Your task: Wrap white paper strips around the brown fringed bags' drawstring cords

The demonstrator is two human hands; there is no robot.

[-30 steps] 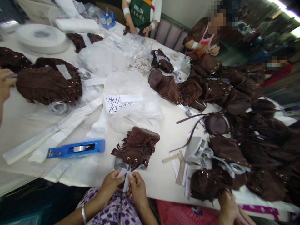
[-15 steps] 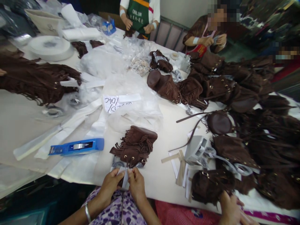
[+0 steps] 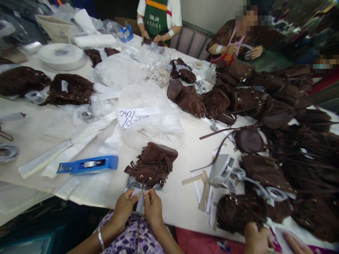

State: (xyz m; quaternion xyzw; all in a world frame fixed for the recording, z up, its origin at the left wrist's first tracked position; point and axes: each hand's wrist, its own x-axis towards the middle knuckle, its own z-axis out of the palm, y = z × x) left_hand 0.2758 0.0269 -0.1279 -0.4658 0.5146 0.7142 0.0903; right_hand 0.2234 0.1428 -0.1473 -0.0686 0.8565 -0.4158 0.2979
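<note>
My left hand (image 3: 124, 208) and my right hand (image 3: 153, 207) meet at the table's near edge, both pinching a small white strip of paper (image 3: 140, 201) between fingertips. Just beyond them lies a brown fringed suede bag (image 3: 153, 163) with small metal studs, its strap running down under the strip. A silver bangle sits on my left wrist.
A blue tape dispenser (image 3: 88, 164) lies left of the bag. Clear plastic bags with a handwritten label (image 3: 132, 116) cover the middle. A heap of brown bags (image 3: 278, 134) fills the right side. Co-workers stand at the far side; another person's hand (image 3: 255, 238) grips a bag at lower right.
My hands have drawn closer together around the white strip. On the far left, another person's hand left view and the fringed bags there now lie flat on the table.
</note>
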